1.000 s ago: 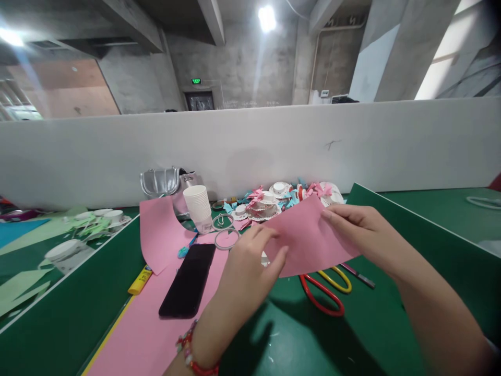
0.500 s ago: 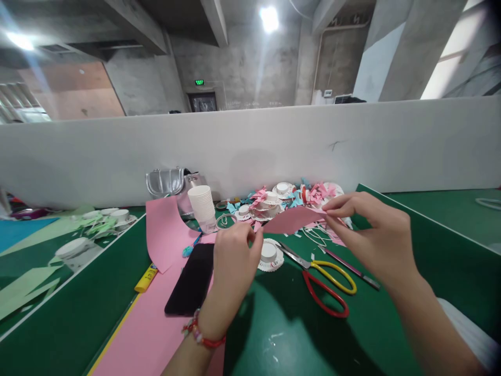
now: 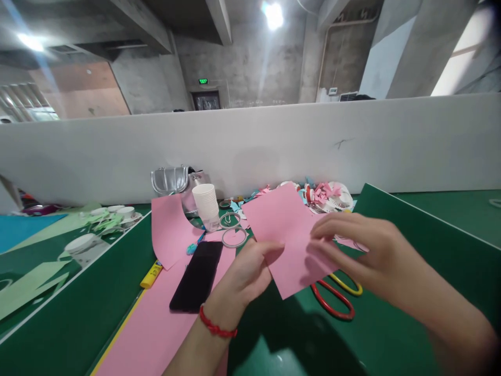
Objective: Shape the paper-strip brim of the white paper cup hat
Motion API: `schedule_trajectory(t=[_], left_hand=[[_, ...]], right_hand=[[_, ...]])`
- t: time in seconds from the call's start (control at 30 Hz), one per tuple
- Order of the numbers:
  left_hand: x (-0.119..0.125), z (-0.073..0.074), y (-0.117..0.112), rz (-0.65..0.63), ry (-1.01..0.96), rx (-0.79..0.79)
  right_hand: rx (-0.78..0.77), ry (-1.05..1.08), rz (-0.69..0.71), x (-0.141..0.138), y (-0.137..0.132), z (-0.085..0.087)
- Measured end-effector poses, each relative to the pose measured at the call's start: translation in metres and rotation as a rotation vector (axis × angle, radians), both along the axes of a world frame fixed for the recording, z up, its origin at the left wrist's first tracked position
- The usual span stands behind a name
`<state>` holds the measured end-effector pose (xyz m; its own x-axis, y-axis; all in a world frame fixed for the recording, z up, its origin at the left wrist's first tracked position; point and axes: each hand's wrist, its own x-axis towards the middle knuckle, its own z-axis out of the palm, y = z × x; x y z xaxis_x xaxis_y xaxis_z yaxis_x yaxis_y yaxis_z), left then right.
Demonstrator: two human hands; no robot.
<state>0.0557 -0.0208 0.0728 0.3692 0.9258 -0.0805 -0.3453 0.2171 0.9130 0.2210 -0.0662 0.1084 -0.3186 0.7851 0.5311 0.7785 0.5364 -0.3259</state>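
Note:
Both my hands hold one pink paper sheet (image 3: 284, 230) up above the green table (image 3: 62, 318). My left hand (image 3: 245, 274) pinches its lower left edge, thumb on the front. My right hand (image 3: 362, 256) is closed on the sheet's right side, fingers on its face, slightly blurred. Red and yellow scissors (image 3: 336, 300) lie on the table just under the sheet, partly hidden by it.
A black phone (image 3: 198, 274) lies on a long pink paper sheet (image 3: 148, 329). Behind stand a stack of white paper cups (image 3: 206, 204), a silver bag (image 3: 172, 180), tape rings (image 3: 234, 236), a yellow glue stick (image 3: 151, 275) and a heap of pink and blue paper crafts (image 3: 326, 193) by the white divider (image 3: 274, 141).
The pink sheet went from edge-on to facing me again, turned and held lower left. My right hand shifted from pinching its top edge to lying on its right side.

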Motion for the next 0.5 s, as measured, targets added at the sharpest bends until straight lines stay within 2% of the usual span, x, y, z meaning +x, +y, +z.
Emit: schedule_trajectory(t=[0.07,0.17,0.3,0.4,0.5], left_hand=[[-0.001,0.003,-0.001,-0.03,-0.072,-0.099],[-0.003,0.007,0.0,0.003,-0.117,-0.147],[-0.005,0.007,0.001,0.008,-0.096,-0.118],[-0.005,0.006,0.001,-0.004,-0.086,-0.101],[-0.005,0.005,0.002,-0.059,-0.076,-0.103]], right_hand=[[0.022,0.052,-0.168,0.011,0.003,0.0],[-0.038,0.068,-0.259,0.028,0.008,-0.003],[-0.138,0.048,-0.212,0.041,0.012,-0.008],[-0.231,0.021,-0.115,0.038,0.012,-0.01],[-0.294,0.039,-0.092,0.033,0.011,-0.01]])
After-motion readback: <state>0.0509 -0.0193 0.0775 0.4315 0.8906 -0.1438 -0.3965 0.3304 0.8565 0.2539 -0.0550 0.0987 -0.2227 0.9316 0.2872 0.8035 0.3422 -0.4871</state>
